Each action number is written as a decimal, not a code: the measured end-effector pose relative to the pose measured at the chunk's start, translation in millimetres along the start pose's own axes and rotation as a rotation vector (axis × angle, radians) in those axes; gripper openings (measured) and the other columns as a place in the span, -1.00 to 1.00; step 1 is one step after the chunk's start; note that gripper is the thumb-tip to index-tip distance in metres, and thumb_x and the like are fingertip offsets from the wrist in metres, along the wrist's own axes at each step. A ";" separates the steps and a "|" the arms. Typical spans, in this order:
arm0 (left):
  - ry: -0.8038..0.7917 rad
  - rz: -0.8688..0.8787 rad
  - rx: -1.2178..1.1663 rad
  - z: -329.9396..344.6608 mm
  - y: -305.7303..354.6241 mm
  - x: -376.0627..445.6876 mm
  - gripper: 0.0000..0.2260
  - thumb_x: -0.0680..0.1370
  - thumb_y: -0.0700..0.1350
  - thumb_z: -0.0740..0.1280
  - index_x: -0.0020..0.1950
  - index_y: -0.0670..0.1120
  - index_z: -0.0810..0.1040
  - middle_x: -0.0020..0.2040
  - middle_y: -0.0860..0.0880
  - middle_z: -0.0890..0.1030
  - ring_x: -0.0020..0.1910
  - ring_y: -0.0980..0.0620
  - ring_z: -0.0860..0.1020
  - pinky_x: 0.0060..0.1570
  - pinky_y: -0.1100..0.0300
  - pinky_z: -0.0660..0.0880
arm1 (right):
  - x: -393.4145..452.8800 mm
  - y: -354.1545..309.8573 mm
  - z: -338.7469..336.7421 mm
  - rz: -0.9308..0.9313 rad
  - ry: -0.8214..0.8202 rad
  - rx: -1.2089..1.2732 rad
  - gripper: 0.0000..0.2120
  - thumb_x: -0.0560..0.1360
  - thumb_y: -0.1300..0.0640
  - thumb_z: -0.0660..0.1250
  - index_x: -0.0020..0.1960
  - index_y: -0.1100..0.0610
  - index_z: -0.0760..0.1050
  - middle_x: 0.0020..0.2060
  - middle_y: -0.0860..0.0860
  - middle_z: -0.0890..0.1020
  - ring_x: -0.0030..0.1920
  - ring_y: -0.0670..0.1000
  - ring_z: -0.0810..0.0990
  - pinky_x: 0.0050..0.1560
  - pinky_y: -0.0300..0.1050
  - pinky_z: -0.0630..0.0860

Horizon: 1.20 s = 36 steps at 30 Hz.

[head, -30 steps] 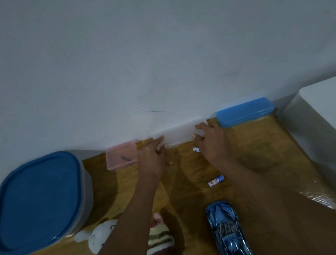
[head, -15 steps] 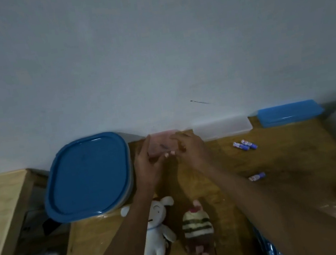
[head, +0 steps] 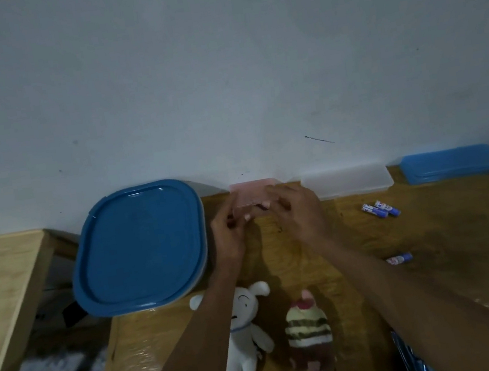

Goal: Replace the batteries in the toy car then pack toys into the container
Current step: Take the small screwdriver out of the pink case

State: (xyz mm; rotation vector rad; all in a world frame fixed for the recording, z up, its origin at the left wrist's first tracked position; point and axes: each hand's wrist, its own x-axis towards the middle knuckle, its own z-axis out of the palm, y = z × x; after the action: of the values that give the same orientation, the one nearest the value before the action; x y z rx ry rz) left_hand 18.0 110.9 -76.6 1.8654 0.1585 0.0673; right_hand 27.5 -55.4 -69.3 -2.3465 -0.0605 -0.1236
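Both hands at the back edge of the wooden table, meeting on a small translucent pink plastic box against the wall. Left hand pinching the box's near left corner, fingers curled. Right hand curled over the box's right side, fingertips on its front edge. Box contents not readable.

Blue toy car: only a sliver visible at the near edge of the table, beside the right forearm, well apart from both hands.

Three small blue-and-white batteries: two lying touching, side by side, right of the right hand; one alone, nearer, toward the right edge.

Two plush toys near the front edge: white rabbit plush, partly under the left forearm; striped cake-shaped plush just beside it.

Four containers. Large round-cornered tub with blue lid, lid on, at the table's left edge. Along the back edge, right of the pink box: flat clear plastic case, closed, then flat blue plastic case, closed, at the back right corner. Contents of all three not visible.
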 end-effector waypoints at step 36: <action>-0.201 0.097 -0.028 -6.5 -14.1 18.3 -0.18 0.48 -0.46 0.41 0.62 -0.04 0.15 0.09 -0.02 0.63 0.00 0.25 0.61 -0.02 0.28 0.60 | 14.5 -23.2 12.5 0.167 0.007 -0.035 -0.91 0.52 0.09 0.45 0.01 0.06 0.66 -0.06 -0.01 0.64 -0.04 0.01 0.59 -0.12 -0.12 0.58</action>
State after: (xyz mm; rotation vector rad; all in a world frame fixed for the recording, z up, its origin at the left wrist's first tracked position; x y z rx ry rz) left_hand 34.2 123.8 -88.8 1.8392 -0.0720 -0.0512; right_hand 40.9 -30.1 -60.0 -2.3745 0.1420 -0.0506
